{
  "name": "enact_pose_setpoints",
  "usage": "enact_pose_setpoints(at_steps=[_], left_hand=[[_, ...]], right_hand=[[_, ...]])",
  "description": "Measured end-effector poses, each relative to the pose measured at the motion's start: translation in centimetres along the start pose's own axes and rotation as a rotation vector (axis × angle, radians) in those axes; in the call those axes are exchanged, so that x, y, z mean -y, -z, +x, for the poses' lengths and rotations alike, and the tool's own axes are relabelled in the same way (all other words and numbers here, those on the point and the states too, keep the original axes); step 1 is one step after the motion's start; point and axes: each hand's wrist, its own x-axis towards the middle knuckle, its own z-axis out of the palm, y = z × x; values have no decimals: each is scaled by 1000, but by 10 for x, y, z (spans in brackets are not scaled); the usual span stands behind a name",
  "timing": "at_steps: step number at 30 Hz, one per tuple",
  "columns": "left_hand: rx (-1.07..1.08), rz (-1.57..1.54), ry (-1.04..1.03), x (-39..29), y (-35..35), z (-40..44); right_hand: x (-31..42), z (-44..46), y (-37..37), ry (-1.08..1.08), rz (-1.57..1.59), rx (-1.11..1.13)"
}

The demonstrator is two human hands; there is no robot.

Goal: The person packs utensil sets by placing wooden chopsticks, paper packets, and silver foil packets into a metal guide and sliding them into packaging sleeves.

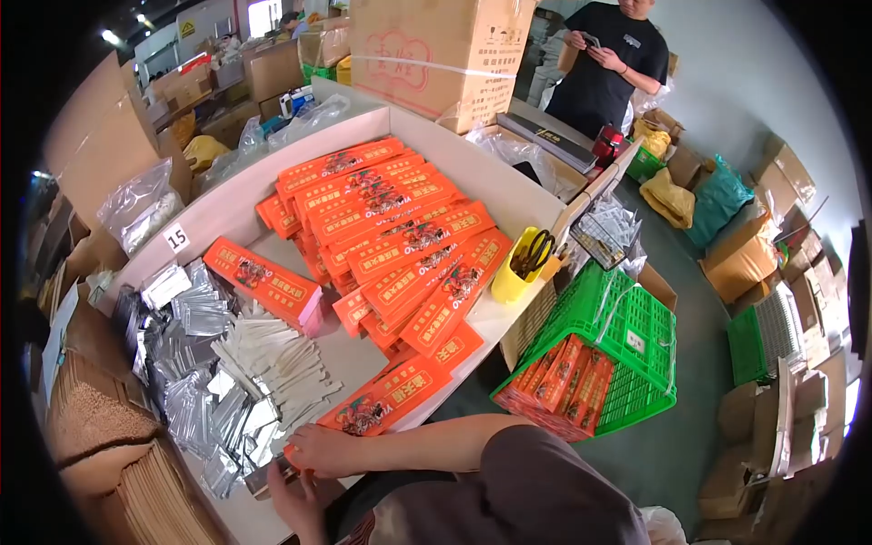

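Observation:
My right hand (331, 450) is closed at the table's front edge, its fingers bent around a bit of orange packet (290, 453) that is mostly hidden. Just below, my left hand (296, 501) has thumb and fingers apart, close to the right fingertips; whether it touches the packet is unclear. Beside the right wrist lies a flat orange printed packet (391, 397). A large heap of similar orange packets (391, 218) covers the table's middle. Left of my hands are silver foil sachets (204, 313) and a pile of thin white paper-wrapped pieces (272, 359).
A yellow cup (514, 283) with black-handled scissors (538, 250) stands at the table's right edge. A green crate (627, 313) of orange packets sits to the right. Behind rises a big carton (427, 59). Another person (610, 68) stands farther back, holding a small object.

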Motion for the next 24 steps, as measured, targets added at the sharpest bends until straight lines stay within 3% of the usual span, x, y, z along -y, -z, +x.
enact_pose_setpoints(at_steps=[2,3,6,7,10,13,16,19,20,22,24], left_hand=[[-217,128,-145,-1,4,2],[-326,235,-56,6,6,6],[209,-100,247,-15,33,16],[33,-160,86,-12,14,3],[-84,-85,-214,-27,1,-9],[-15,-194,56,-14,14,1],[246,-756,36,-34,13,5],[264,-909,82,-8,27,5],[169,-571,-87,-3,52,10],[-270,295,-493,-36,110,15],[-85,245,-574,-20,105,20]], right_hand=[[3,-4,10,10,-24,-22],[1,-5,9,8,-41,-32],[-1,-4,-1,21,-50,-40],[-1,-2,-1,22,-37,-38],[0,-1,-3,25,-22,-60],[-2,-3,0,66,-31,-109],[4,5,0,44,18,-64],[12,9,2,-8,29,6],[21,10,9,49,34,-54],[38,10,25,168,46,-171],[59,26,21,300,9,-145]])
